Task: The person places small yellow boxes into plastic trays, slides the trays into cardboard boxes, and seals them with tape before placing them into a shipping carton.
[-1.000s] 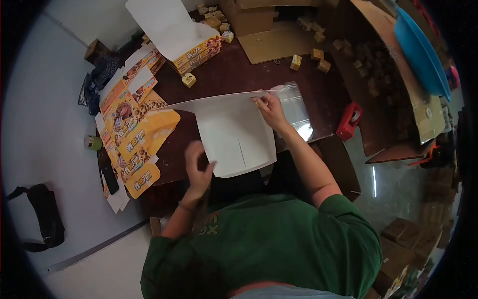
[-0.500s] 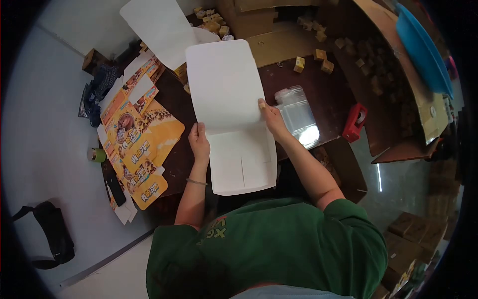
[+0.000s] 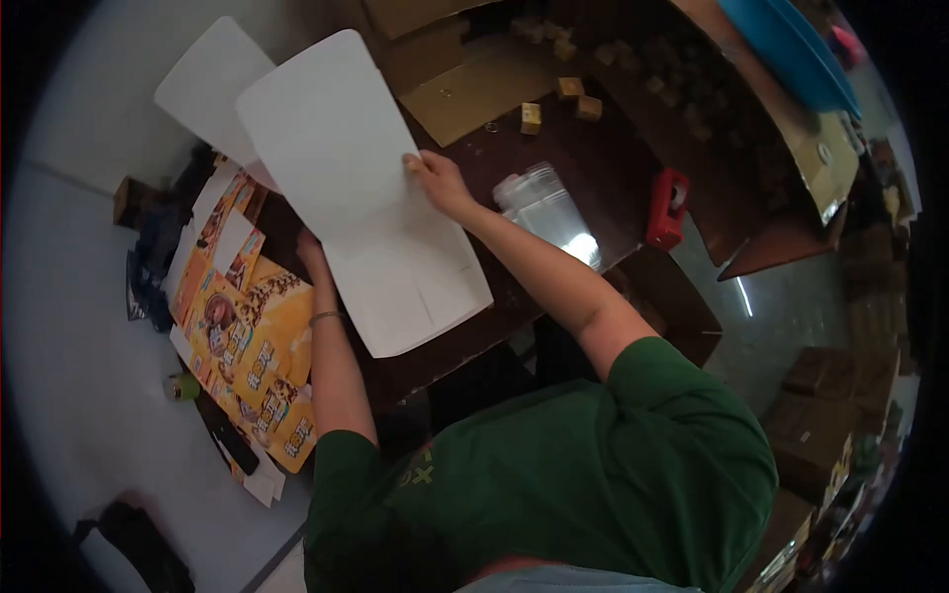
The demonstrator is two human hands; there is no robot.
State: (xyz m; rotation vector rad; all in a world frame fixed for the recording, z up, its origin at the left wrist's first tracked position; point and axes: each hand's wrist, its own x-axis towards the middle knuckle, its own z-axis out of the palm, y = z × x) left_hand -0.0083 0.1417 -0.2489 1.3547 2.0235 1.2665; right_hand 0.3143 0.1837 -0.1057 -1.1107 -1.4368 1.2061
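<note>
A white cardboard box (image 3: pixel 395 282) with its large lid flap raised is tilted over the dark table. My right hand (image 3: pixel 442 185) pinches the right edge of the lid, thumb on the white inner face. At the box's left side, my left hand (image 3: pixel 309 247) is partly covered by the cardboard; its fingers are hidden, so its grip does not show. Behind the lid stands another white cardboard piece (image 3: pixel 217 94). Flat yellow printed box blanks (image 3: pixel 237 336) lie left of my left forearm.
Clear plastic containers (image 3: pixel 549 212) and a red tape dispenser (image 3: pixel 668 208) sit on the table to the right. Small yellow boxes (image 3: pixel 531 119) lie farther back. A large open carton (image 3: pixel 791 119) holding many small boxes stands at the right, with a blue tray (image 3: pixel 796 54) against it.
The white box has shifted left and tilted, its lid now overlapping the other white piece. My right hand moved left with it; my left hand went farther behind its left side.
</note>
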